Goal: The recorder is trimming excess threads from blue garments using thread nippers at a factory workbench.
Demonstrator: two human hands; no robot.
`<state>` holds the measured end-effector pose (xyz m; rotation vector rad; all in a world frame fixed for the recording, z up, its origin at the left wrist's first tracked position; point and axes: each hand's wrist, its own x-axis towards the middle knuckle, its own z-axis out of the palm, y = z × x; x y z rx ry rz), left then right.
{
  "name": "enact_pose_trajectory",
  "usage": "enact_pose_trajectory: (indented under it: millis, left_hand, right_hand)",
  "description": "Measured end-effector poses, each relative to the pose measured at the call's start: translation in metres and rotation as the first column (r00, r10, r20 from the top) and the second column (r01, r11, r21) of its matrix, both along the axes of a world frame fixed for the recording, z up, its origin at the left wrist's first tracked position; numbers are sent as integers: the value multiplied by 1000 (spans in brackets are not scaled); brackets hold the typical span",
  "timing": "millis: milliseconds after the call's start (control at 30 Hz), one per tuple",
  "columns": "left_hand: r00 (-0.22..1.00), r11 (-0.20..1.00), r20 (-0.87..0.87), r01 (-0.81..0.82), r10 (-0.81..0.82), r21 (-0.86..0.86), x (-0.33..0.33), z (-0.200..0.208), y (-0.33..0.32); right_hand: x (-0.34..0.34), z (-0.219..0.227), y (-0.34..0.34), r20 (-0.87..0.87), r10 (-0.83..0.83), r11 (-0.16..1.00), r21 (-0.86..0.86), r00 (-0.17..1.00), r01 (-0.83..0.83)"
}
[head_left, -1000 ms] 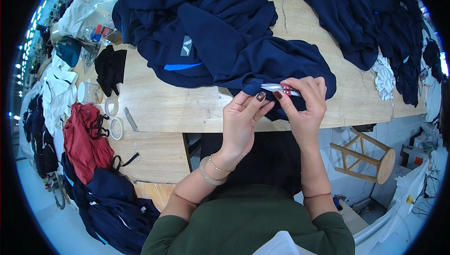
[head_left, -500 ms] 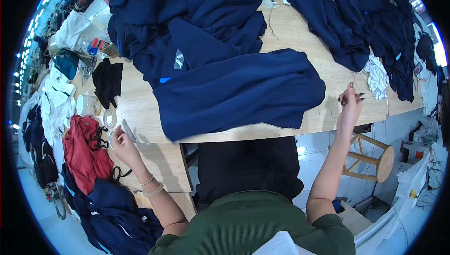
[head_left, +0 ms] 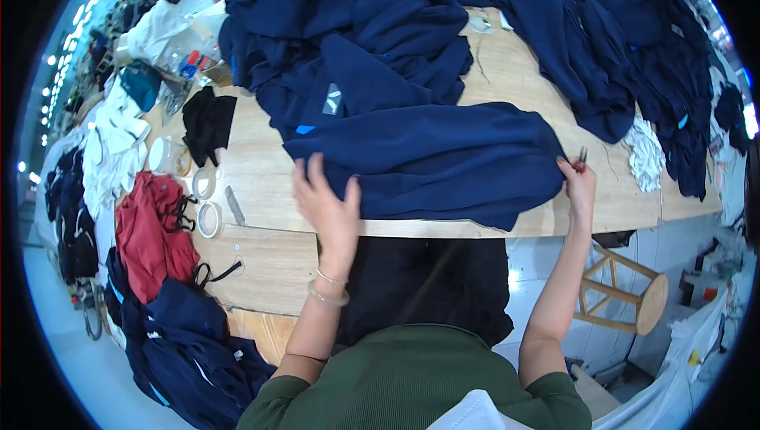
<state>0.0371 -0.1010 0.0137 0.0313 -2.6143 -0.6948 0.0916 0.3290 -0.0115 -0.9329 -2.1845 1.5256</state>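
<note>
Our left grip [head_left: 330,212] has swung from the tape rolls [head_left: 209,219] to the left end of the navy garment [head_left: 443,162] on the tabletop [head_left: 511,74], spread wide, holding nothing. At the garment's right end, our right grip [head_left: 582,189] is closed round small snips [head_left: 581,162]; whether it pinches cloth, we cannot tell.

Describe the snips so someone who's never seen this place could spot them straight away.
Start at the wooden table and find the navy cloth spread along its near edge. By that cloth's right end is the right hand, with the snips poking up from its grip. Their small red-and-dark shape sets them apart from the navy cloth and the crumpled white cloth farther right.
</note>
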Motion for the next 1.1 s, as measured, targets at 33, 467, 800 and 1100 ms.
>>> enact_pose_trajectory:
  millis: [33,467,800,1100]
  left_hand:
    - [983,982,-14,-185,184,-30,-6,-4,-13]
    - [648,512,-91,672,-756,534,44,57,72]
    - [943,811,-145,331,-298,483,-88,9,-11]
    - [923,907,-21,382,-385,175,-85,32,58]
  right_hand:
    - [-2,-5,2,-103,-8,983,180,995,27]
    - [-10,85,-177,-163,466,806,-328,869,-493]
    - [14,-14,33,-305,-279,939,111,910,325]
    - [8,-2,15,-222,-336,922,120,915,368]
